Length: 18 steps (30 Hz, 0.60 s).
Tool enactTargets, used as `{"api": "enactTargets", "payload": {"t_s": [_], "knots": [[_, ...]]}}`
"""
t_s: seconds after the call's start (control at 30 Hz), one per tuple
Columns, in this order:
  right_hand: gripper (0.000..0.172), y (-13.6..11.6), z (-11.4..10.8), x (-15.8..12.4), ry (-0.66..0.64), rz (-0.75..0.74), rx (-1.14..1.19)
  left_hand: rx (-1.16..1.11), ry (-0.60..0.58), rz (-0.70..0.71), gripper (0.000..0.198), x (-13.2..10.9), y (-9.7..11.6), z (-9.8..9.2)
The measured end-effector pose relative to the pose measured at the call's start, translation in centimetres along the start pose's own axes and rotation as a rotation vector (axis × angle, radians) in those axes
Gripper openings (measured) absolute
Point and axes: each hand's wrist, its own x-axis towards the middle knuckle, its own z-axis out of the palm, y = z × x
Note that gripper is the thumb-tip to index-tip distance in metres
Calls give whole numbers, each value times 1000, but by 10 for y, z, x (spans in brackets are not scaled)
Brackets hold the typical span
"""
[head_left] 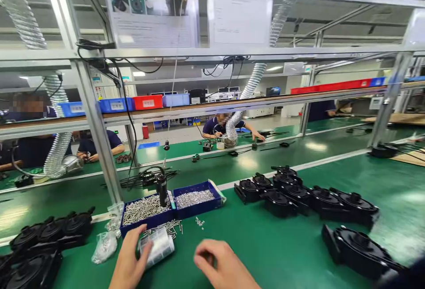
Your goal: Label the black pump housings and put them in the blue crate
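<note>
My left hand [131, 258] is at the near edge of a clear plastic cylinder [159, 247], its thumb and fingers wrapped round the left end. The cylinder lies tilted on the green mat beside loose screws [174, 226]. To its right, my right hand [224, 262] hovers over the mat with fingers curled; whether anything small is between them cannot be made out. Behind the hands stand a blue bin of long screws [144, 209] and a blue bin of small metal parts [195, 198]. A black electric screwdriver [161, 189] hangs upright over the left bin.
Black round housings [287, 191] stand in a group at the right, with one [361, 249] nearer. More housings [49, 231] are at the left, near a plastic bag [104, 247]. A metal post [96, 134] rises behind the bins. People work across the bench.
</note>
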Motion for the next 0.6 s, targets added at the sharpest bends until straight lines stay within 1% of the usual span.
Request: {"api": "enactTargets", "payload": {"t_s": [0.07, 0.1, 0.13, 0.2, 0.23, 0.3, 0.37, 0.43, 0.53, 0.57, 0.6], "knots": [[19, -18, 15, 52, -28, -33, 7, -8, -86, -45, 55, -10, -5, 7], [24, -22, 22, 72, -47, -46, 10, -23, -130, -56, 60, -14, -6, 10], [32, -22, 30, 88, -72, -62, 16, -50, -158, -62, 62, -17, -5, 14], [47, -15, 43, 105, -124, -94, 35, -132, -160, -70, 62, -21, -3, 20], [49, -10, 49, 107, -142, -109, 47, -178, -143, -78, 62, -22, -2, 23], [42, -1, 57, 105, -145, -123, 64, -264, -99, -107, 64, -23, 1, 27], [33, 2, 62, 100, -107, -129, 80, -335, -77, -138, 65, -19, 4, 29], [28, 4, 64, 98, -62, -143, 111, -400, -63, -176, 60, -14, 9, 31], [33, 12, 70, 95, -22, -145, 175, -483, -51, -277, 50, -9, 24, 33], [36, 17, 74, 95, -13, -137, 183, -504, -59, -316, 47, -9, 30, 34], [36, 23, 81, 98, -1, -143, 182, -523, -35, -354, 47, -10, 35, 36]]}}
